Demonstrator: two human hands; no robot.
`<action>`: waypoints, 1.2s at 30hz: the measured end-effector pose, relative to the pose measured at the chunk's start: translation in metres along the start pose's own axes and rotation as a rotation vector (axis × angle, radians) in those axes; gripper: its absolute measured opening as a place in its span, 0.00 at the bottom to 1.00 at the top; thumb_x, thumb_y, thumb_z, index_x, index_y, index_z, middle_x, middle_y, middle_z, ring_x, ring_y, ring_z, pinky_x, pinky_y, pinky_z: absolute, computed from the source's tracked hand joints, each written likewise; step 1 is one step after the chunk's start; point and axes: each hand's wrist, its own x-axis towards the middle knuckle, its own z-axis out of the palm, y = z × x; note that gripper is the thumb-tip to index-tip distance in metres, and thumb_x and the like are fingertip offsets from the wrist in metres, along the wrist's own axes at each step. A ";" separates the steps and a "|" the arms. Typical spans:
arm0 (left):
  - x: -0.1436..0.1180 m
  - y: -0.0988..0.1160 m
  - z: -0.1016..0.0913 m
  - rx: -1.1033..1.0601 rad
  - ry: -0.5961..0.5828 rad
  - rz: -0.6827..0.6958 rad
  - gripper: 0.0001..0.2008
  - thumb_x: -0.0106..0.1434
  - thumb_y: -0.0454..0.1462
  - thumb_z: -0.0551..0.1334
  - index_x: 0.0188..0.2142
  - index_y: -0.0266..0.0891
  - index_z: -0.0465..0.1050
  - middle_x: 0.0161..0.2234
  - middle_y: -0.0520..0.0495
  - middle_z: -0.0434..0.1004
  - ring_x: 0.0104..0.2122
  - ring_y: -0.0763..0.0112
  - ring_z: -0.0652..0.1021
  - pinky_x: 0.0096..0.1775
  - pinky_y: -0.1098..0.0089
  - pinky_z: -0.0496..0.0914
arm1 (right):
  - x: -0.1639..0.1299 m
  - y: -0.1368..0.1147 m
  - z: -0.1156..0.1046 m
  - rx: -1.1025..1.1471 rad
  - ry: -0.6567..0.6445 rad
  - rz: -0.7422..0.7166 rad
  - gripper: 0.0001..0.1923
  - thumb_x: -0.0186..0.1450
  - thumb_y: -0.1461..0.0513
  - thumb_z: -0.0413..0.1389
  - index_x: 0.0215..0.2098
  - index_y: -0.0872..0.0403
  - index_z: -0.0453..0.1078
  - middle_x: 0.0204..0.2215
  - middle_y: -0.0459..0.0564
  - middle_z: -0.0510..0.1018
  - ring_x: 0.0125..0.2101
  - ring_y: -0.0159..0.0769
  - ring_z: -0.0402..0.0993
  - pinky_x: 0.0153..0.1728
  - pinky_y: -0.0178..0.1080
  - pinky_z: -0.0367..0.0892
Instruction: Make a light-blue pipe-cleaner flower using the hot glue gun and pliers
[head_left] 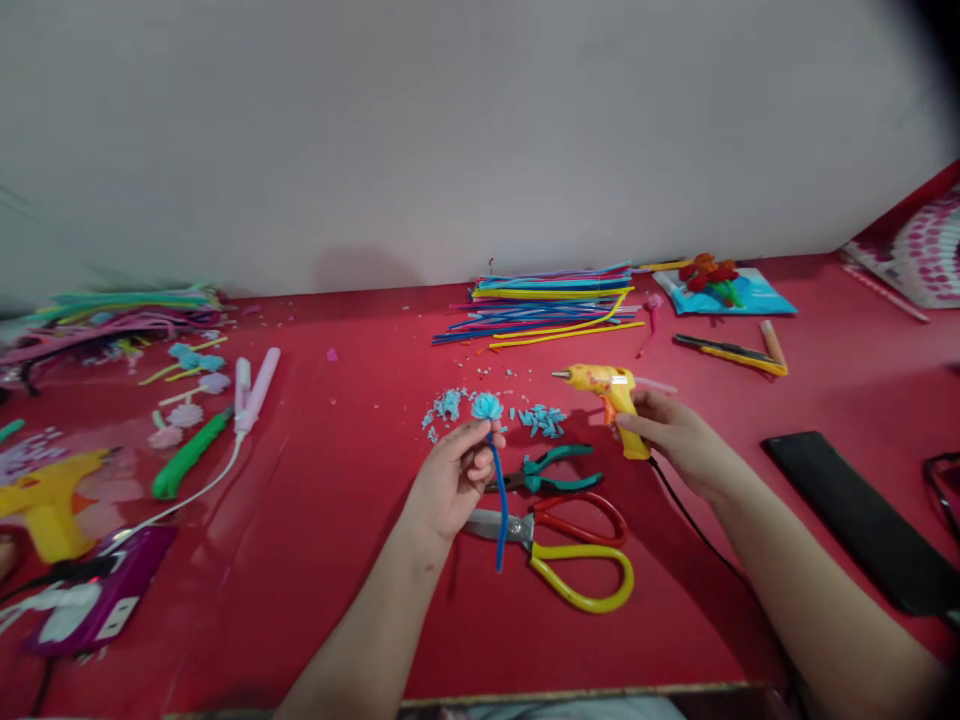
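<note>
In the head view my left hand [457, 475] pinches a small pipe-cleaner flower just under its light-blue head [487, 406]. Its dark-blue stem [500, 510] hangs down over the scissors [581, 550], which have one red and one yellow handle. My right hand [675, 435] is closed round the handle of a yellow hot glue gun [611, 390], its nozzle pointing left toward the flower, some way apart from it. Teal-handled pliers [551, 470] lie behind the scissors. Beside the flower are light-blue cut bits [542, 420] and a pile of blue fluff [448, 403].
Bundled pipe cleaners [555, 300] lie along the wall. To the right are a cutter knife [731, 352], a blue packet [765, 292] and a black phone-like slab [855, 515]. On the left are a second glue gun [52, 500], a pink styling iron [251, 395] and a purple power strip [112, 590].
</note>
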 end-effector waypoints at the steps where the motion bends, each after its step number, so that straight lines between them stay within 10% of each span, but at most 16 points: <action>1: -0.001 -0.001 0.000 0.007 -0.001 -0.003 0.05 0.52 0.32 0.67 0.28 0.31 0.75 0.22 0.51 0.75 0.14 0.89 0.65 0.14 0.88 0.58 | -0.003 -0.006 0.001 0.082 -0.023 -0.004 0.25 0.55 0.45 0.56 0.42 0.53 0.66 0.35 0.50 0.77 0.32 0.37 0.75 0.31 0.37 0.69; 9: -0.006 -0.007 0.001 0.027 0.017 0.030 0.07 0.51 0.33 0.70 0.26 0.33 0.74 0.24 0.48 0.79 0.16 0.85 0.70 0.15 0.86 0.61 | -0.024 -0.042 0.028 0.538 -0.253 0.062 0.15 0.53 0.57 0.64 0.36 0.55 0.72 0.22 0.44 0.74 0.19 0.28 0.67 0.23 0.33 0.65; 15: -0.007 -0.005 0.003 0.014 0.062 0.017 0.05 0.51 0.33 0.68 0.26 0.32 0.74 0.22 0.48 0.78 0.18 0.83 0.73 0.20 0.84 0.68 | -0.049 -0.040 0.038 0.377 -0.170 0.053 0.13 0.57 0.55 0.61 0.36 0.54 0.75 0.33 0.50 0.81 0.32 0.37 0.77 0.30 0.35 0.71; 23: -0.008 -0.007 0.005 0.067 0.096 0.019 0.06 0.51 0.35 0.67 0.25 0.34 0.72 0.19 0.52 0.75 0.13 0.83 0.68 0.13 0.83 0.59 | -0.053 -0.037 0.042 -0.093 -0.160 -0.372 0.12 0.64 0.53 0.54 0.31 0.51 0.71 0.27 0.49 0.77 0.29 0.36 0.75 0.28 0.34 0.71; 36: -0.008 -0.011 0.006 0.071 0.119 0.017 0.06 0.51 0.34 0.67 0.23 0.35 0.70 0.13 0.56 0.69 0.12 0.82 0.69 0.13 0.83 0.60 | -0.053 -0.037 0.047 -0.161 -0.129 -0.333 0.14 0.64 0.52 0.53 0.28 0.52 0.67 0.26 0.49 0.75 0.26 0.36 0.74 0.25 0.34 0.68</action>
